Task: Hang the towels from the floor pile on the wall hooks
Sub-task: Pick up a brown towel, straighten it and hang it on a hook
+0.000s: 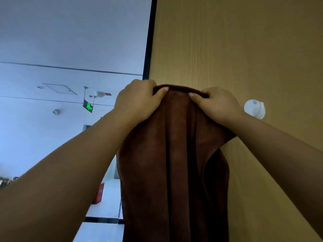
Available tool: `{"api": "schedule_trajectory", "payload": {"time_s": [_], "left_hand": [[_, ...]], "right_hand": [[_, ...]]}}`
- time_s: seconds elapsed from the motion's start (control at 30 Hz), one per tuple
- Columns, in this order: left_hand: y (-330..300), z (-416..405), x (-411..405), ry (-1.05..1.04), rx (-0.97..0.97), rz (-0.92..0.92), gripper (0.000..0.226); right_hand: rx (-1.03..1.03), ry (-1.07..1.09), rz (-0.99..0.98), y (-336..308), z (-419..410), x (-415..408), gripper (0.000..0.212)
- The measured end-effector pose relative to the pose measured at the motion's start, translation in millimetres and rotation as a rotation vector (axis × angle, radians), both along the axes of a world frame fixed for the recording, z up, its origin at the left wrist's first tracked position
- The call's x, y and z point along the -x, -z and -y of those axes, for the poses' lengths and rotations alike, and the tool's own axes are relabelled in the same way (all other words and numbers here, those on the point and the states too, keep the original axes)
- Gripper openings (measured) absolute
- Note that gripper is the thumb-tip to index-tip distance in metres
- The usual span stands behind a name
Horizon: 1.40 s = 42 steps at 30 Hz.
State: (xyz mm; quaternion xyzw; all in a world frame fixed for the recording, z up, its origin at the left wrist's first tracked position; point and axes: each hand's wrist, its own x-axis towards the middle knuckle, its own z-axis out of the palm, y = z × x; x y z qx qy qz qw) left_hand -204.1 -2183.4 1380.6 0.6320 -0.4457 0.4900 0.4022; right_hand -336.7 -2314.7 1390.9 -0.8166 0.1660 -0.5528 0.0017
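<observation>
A dark brown towel [174,163] hangs in long folds against the tan wooden wall [236,49]. My left hand [138,100] grips its top edge on the left, thumb on the front of the cloth. My right hand [216,103] grips the top edge on the right in the same way. Both hands hold the bunched top up against the wall. Whatever hook lies behind the towel's top is hidden. A white wall hook [254,109] sticks out of the wall just right of my right hand, with nothing on it.
The wooden wall ends at a black vertical edge [150,41] on the left. Beyond it are a white ceiling with a green exit sign [88,106] and a red box [98,193] lower down. The floor pile is out of view.
</observation>
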Motion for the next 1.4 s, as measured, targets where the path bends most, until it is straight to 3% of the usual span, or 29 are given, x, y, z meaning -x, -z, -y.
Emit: {"api": "schedule_trajectory", "payload": {"time_s": [0.23,0.37,0.6,0.7,0.8,0.9,1.03,1.1,1.27,1.4], "left_hand": [[-24,11,5,0.032,-0.014,-0.153,0.038],[-19,9,5,0.064,-0.06,-0.2,0.039],[-9,0,21,0.154,-0.244,-0.628,0.068],[-7,2,23,0.144,-0.206,-0.579,0.062],[0,5,17,0.176,-0.089,-0.402,0.039],[7,7,17,0.236,-0.013,-0.266,0.016],[11,8,20,0.176,-0.031,-0.138,0.009],[18,7,21,0.195,-0.039,-0.12,0.019],[32,2,30,0.34,-0.012,-0.246,0.031],[41,-4,40,0.358,-0.162,-0.251,0.019]], "right_hand": [[-0.193,-0.052,-0.051,-18,-11,7,0.037],[-0.376,-0.033,-0.265,-13,-16,20,0.033],[-0.389,-0.033,-0.5,-3,-18,15,0.036],[-0.291,0.071,-0.457,0,-24,13,0.037],[-0.011,0.201,-0.279,7,-27,5,0.031],[0.169,0.158,-0.153,12,-35,-1,0.015],[0.103,0.051,-0.182,17,-41,-6,0.018],[0.011,-0.009,-0.194,19,-43,-3,0.02],[-0.327,-0.192,-0.174,23,-52,6,0.029],[-0.293,-0.092,-0.194,33,-56,3,0.038]]}}
